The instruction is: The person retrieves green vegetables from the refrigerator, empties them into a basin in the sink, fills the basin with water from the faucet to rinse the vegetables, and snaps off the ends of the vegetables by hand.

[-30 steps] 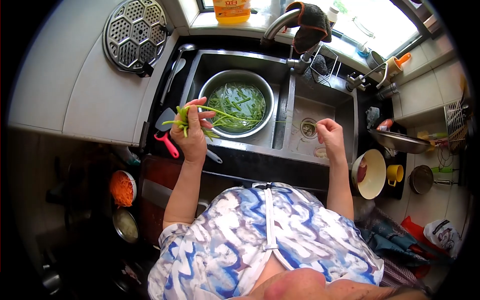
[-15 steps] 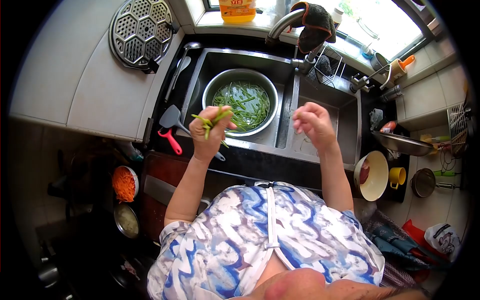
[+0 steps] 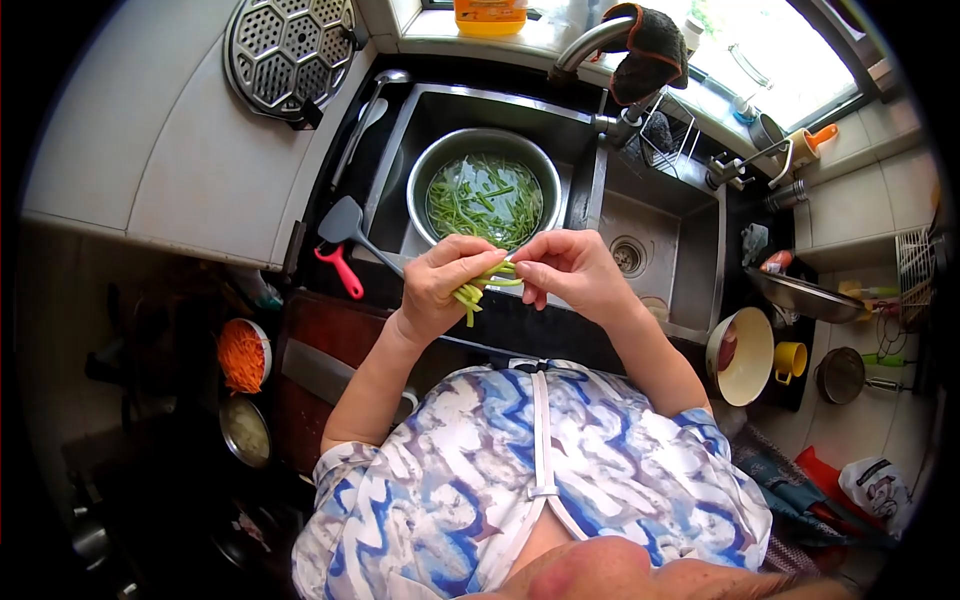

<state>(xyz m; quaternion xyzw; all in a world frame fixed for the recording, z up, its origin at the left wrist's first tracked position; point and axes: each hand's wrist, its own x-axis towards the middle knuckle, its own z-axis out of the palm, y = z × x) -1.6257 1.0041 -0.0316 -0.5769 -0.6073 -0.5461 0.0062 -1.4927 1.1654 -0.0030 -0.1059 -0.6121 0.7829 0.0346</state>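
My left hand (image 3: 438, 288) is closed around a small bunch of green vegetable stems (image 3: 470, 296), in front of the near rim of the metal basin. My right hand (image 3: 575, 275) meets it there, thumb and forefinger pinched on the ends of the stems. Behind both hands, the round metal basin (image 3: 414, 185) stands in the left sink bowl. In its water float many cut green pieces (image 3: 490, 195).
The right sink bowl (image 3: 665, 235) has a drain. A grey spatula (image 3: 343, 222) and a red-handled peeler (image 3: 343, 275) lie left of the sink. A cleaver (image 3: 318, 375) rests on the brown board. Shredded carrot (image 3: 242, 357) fills a bowl; a cream bowl (image 3: 752, 365) stands right.
My right hand has come left and down to the bunch and now pinches it. My left hand has moved right and lower, still holding the stems. The view has shifted slightly.
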